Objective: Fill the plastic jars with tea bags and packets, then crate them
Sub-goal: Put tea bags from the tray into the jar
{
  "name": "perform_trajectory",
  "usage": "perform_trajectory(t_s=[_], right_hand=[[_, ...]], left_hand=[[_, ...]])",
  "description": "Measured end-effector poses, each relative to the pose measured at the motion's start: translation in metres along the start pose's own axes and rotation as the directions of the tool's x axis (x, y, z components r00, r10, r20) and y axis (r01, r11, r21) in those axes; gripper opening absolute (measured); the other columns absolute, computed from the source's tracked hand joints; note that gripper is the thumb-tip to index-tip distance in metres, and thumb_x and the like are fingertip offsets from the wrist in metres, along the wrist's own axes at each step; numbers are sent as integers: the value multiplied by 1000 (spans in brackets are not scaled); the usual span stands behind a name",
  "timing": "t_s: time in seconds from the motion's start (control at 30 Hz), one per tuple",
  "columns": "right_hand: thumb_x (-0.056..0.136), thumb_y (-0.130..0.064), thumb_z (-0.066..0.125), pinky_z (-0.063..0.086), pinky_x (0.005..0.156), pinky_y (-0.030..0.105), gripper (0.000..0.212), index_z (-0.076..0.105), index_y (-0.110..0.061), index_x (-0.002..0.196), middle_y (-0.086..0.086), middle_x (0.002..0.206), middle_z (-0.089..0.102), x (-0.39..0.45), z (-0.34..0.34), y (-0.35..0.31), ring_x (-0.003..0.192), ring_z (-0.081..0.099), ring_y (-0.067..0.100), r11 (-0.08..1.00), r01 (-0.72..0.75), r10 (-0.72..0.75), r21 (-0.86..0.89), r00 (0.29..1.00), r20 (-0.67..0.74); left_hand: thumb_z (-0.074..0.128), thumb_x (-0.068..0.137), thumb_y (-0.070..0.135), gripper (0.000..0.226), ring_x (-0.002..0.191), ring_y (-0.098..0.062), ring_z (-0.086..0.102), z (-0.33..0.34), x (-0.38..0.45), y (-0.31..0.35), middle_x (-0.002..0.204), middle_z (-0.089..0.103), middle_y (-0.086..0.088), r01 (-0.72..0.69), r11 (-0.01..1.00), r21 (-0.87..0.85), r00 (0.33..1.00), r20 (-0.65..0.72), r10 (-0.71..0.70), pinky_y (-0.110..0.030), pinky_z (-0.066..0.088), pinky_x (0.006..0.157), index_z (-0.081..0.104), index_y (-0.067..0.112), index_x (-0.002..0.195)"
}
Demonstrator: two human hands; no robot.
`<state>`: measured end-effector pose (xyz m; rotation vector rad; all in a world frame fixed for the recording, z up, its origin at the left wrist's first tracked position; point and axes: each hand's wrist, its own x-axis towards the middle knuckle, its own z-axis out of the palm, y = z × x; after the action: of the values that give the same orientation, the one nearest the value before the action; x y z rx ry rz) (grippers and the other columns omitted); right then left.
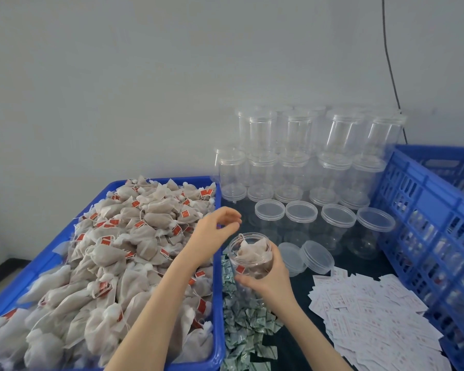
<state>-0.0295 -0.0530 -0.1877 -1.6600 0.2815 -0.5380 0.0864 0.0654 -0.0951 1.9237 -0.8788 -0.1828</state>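
Note:
My right hand [268, 277] grips a clear plastic jar [252, 253] tilted toward me, its mouth open and several tea bags inside. My left hand [214, 231] hovers just left of and above the jar's mouth with fingers loosely spread and nothing in it. To the left a blue tray [220, 303] is heaped with white tea bags [105, 258] bearing red tags. Small green-and-white packets [241, 325] lie in a strip beside the tray. White paper packets [373, 317] are spread on the dark table at the right.
Stacked empty lidded jars [306, 156] stand against the back wall, with more in front. Two loose lids [316, 257] lie right of the held jar. A tall blue slatted crate [423, 231] holding filled jars fills the right side. A black cable [390, 62] hangs on the wall.

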Motion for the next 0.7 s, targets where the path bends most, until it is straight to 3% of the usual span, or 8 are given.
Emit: perform_trajectory(t_s=[0.13,0.27,0.33,0.43,0.5,0.57,0.67,0.7], right_hand=[[51,-21,92,50,82,13,88,43,-40,123,-11,122,59,-2,-2,-2,106,59,-6,1000,-3,3,-6,1000,18],[47,-31,88,47,79,7,84,45,-42,117,-16,118,58,-5,0,-4,105,57,-12,1000,12,-12,-8,1000,17],[46,-33,88,47,80,8,85,45,-41,119,-15,117,59,-6,-1,-4,105,57,-11,1000,16,-16,-8,1000,19],[45,-36,89,49,83,12,88,46,-40,122,-13,119,61,-7,-3,-3,107,59,-6,999,25,-25,-20,999,21],[47,-32,89,52,84,18,86,48,-39,122,-11,117,64,-7,-5,-1,107,63,1,999,27,-27,-19,1000,6],[51,-26,89,55,84,25,83,50,-38,123,-11,114,67,-7,-7,0,105,66,7,999,37,-37,-21,999,0],[56,-18,89,57,87,33,78,52,-33,124,-10,116,67,-8,-12,1,106,68,14,998,54,-54,-30,999,5],[57,-17,88,56,86,30,76,53,-33,123,-10,116,67,-9,-14,1,107,67,14,997,61,-62,-36,998,-1]], left_hand=[[36,102,35,36,121,-14,51,15,2,-8,128,57,5,242,956,165,958,113,-262,-28,36,100,55,23,130],[48,99,17,25,95,3,62,16,2,-6,99,68,17,132,991,0,987,98,-131,-26,49,95,67,33,102],[59,92,9,24,82,8,64,17,2,-7,86,69,18,68,997,25,998,8,-68,-18,52,83,68,31,89],[67,85,6,27,79,8,63,23,-3,-2,78,68,19,-67,996,60,989,-127,74,-8,48,72,66,33,80],[69,83,6,29,80,4,65,25,-7,3,79,70,17,-157,988,3,986,-51,157,-10,50,75,67,34,81],[68,84,10,24,80,1,67,30,-11,7,81,70,17,-195,981,20,973,132,191,-15,53,76,69,34,83],[62,90,23,14,78,2,64,37,-11,10,83,71,18,-263,916,304,938,304,169,-21,53,77,73,31,94],[59,92,24,16,79,0,63,39,-10,12,87,71,15,-280,889,362,926,345,151,-24,52,78,73,29,98]])
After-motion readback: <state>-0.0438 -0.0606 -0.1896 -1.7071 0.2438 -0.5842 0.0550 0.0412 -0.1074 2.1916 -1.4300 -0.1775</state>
